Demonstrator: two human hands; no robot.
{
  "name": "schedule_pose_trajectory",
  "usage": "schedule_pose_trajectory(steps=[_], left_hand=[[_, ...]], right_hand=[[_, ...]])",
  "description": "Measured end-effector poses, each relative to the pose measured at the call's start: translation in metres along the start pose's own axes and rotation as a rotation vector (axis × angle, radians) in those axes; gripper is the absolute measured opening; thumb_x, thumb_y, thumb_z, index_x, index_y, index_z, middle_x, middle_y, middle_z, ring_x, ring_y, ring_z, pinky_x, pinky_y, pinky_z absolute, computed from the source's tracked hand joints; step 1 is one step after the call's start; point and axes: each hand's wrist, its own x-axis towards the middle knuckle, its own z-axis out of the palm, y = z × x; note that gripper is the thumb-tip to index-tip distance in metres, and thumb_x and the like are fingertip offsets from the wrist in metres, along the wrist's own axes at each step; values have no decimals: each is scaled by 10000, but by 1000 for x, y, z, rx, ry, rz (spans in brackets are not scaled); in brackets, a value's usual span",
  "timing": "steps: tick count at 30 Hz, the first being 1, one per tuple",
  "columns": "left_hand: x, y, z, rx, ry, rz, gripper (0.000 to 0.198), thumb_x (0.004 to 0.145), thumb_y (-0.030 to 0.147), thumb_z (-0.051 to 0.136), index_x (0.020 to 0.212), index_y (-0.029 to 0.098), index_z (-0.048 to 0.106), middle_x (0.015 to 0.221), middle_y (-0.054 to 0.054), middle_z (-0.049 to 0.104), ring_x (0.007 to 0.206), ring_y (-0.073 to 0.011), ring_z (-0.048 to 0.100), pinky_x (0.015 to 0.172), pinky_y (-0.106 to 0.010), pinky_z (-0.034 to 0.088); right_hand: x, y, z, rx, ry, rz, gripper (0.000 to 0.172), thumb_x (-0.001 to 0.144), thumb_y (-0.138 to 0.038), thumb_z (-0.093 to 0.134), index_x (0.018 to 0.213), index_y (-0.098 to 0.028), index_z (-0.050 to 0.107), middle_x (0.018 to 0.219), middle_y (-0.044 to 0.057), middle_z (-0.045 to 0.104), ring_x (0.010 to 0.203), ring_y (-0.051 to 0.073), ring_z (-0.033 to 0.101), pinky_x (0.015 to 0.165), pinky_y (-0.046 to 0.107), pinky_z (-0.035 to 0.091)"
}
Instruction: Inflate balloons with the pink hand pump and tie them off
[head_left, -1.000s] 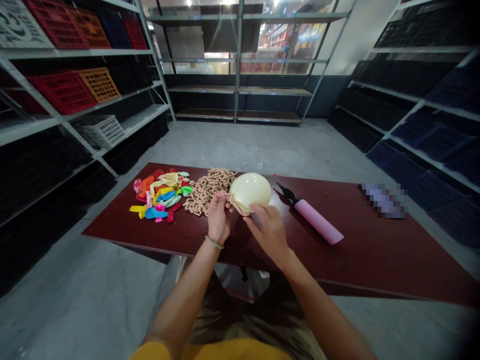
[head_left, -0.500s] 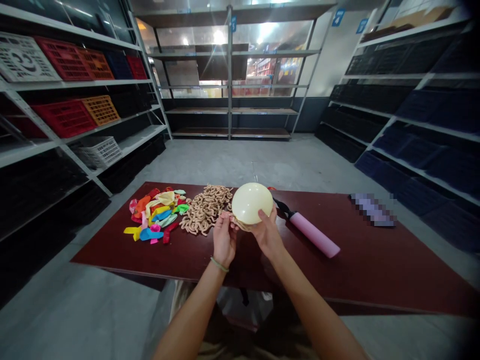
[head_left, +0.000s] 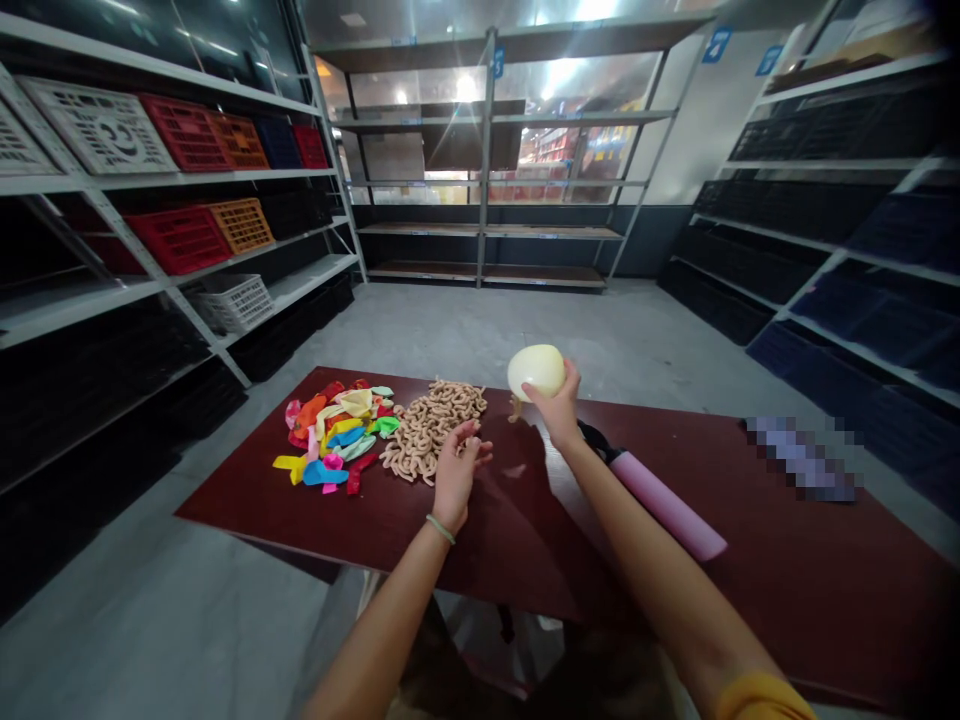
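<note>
My right hand (head_left: 556, 408) grips an inflated pale yellow balloon (head_left: 535, 371) above the far side of the table, fingers around its right side. A short tan piece (head_left: 516, 409) hangs below the balloon. My left hand (head_left: 459, 468) is apart from the balloon, its fingers loosely bent and apart, with nothing visible in them. It hovers at the right edge of a heap of short, curled tan pieces (head_left: 427, 428). Left of that heap lie several flat balloons (head_left: 341, 430) in many colours. A pink hand pump (head_left: 667, 505) with a black end lies beside my right forearm.
The dark red table (head_left: 300, 525) stands before me. A pixelated purple item (head_left: 802, 460) lies at its right. Metal shelves (head_left: 487, 235) line the back, with red crates (head_left: 180, 240) on the left rack and dark crates (head_left: 780, 200) on the right.
My right hand has carried the balloon away from me and slightly right. My left hand has let go of the balloon's lower end and stays near the tan heap. The view has shifted left.
</note>
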Motion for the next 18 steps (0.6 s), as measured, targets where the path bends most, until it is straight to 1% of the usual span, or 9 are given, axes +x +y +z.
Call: schedule_pose_trajectory(steps=[2,5,8,11,14,16,18], left_hand=[[1,4,-10,43,31,29,361,792,364,727,1087,175,642,1102,-103,644,773,-146,689,692,-287,573],[4,10,-28,91,65,101,312,817,387,690,1037,168,655,961,-69,662,686,-123,656,645,-265,560],[6,17,-47,145,93,152,287,848,392,646,1034,174,658,919,-53,660,663,-117,634,646,-267,555],[8,27,-64,214,135,184,270,860,380,626,1031,174,658,902,-51,662,657,-123,631,638,-262,545],[9,38,-79,278,182,225,255,852,369,631,1009,170,664,872,-49,661,653,-132,629,609,-250,527],[11,47,-90,307,204,243,259,844,365,639,1012,170,667,875,-52,665,667,-140,631,610,-254,523],[15,55,-103,340,230,252,261,828,350,655,1016,170,670,882,-58,672,687,-151,633,624,-263,521]], right_hand=[[17,10,8,-50,-15,-18,906,713,-412,694,1462,-202,229,1490,194,319,1391,323,314,1140,517,282],[33,22,16,-124,-98,-67,835,741,-359,661,1473,-190,294,1518,193,300,1424,330,264,1151,514,256],[39,34,23,-193,-214,-131,742,796,-326,599,1478,-180,346,1584,195,213,1464,358,186,1151,559,218],[36,46,30,-242,-299,-182,686,824,-312,559,1473,-173,389,1607,181,193,1481,373,136,1144,593,204],[27,51,37,-256,-344,-222,612,854,-288,499,1450,-160,441,1596,166,245,1476,330,197,1154,538,246],[19,47,43,-249,-369,-255,556,876,-276,462,1417,-152,488,1563,164,325,1448,299,285,1147,495,291],[10,38,50,-233,-396,-296,495,895,-272,441,1365,-155,546,1492,163,439,1384,280,400,1121,472,344]])
